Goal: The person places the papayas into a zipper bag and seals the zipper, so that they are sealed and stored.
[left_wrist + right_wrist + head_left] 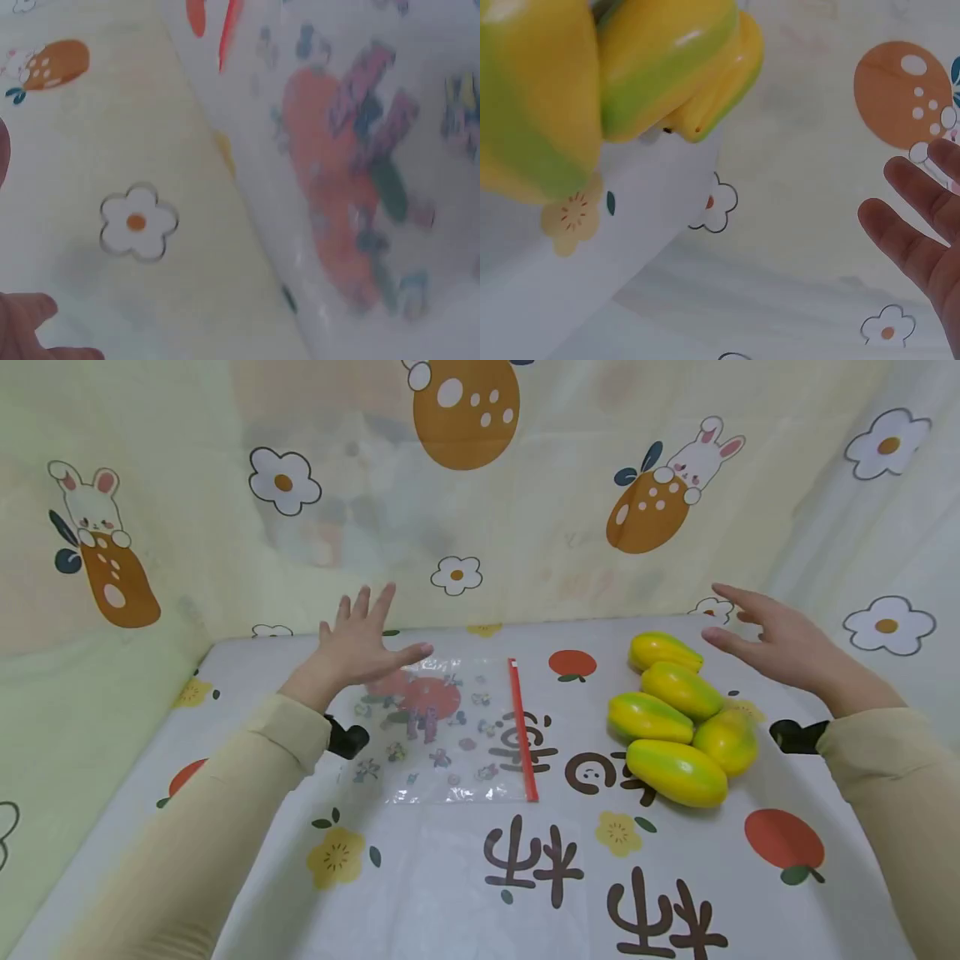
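Note:
A clear printed zip bag [465, 760] with a red slider strip [522, 731] lies flat on the table, its strip facing right. Above the bag's far left corner, my left hand [352, 647] is raised with its fingers spread, holding nothing. To the right sits a cluster of several yellow-green papayas [677, 772], which look smooth and shiny. My right hand [783, 639] hovers beside their far right side, fingers extended and nothing in it. In the right wrist view, the papayas [667, 60] stand apart from the fingers [911, 247]. The left wrist view shows the bag [352, 187] close up, slightly blurred.
A white patterned cloth [450, 877] with fruit, flowers and dark characters covers the table. Behind it hangs a pale curtain [360, 543] printed with rabbits and flowers, which also closes off both sides. A black strap piece [348, 739] shows at the left wrist.

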{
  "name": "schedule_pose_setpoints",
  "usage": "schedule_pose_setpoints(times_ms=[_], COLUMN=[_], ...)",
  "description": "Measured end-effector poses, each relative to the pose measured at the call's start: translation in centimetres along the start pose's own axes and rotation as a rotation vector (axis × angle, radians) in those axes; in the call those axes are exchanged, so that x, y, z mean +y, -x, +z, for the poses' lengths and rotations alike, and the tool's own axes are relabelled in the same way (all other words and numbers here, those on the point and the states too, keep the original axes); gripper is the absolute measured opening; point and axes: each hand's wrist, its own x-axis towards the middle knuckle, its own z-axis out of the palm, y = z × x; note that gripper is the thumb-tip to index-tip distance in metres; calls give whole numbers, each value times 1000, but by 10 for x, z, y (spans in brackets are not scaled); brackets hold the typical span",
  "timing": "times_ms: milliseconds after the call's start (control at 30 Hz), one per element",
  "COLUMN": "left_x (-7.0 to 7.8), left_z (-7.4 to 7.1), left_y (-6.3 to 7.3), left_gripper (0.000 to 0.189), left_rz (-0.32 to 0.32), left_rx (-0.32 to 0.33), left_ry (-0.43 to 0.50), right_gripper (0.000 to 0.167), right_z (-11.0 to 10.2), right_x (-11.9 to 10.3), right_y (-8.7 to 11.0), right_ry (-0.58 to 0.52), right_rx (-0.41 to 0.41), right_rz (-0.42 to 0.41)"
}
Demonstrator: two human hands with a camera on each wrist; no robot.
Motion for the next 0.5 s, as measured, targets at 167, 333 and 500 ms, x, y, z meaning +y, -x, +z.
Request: schedule_pose_setpoints(times_ms=[167, 333, 500], left_x=[34, 78, 119], left_z=[46, 97, 128], left_y=[-6, -11, -8], left_gripper=[106, 99, 87], left_rz=[1, 4, -44], left_rx=[-50, -124, -153], left_ry=[26, 11, 62], right_gripper=[83, 83, 82], right_z=[3, 6, 8], right_x=[22, 32, 20], right_y=[13, 21, 18], right_ry=[-11, -16, -17], right_rx=[-6, -19, -27], right_rz=[49, 63, 27])
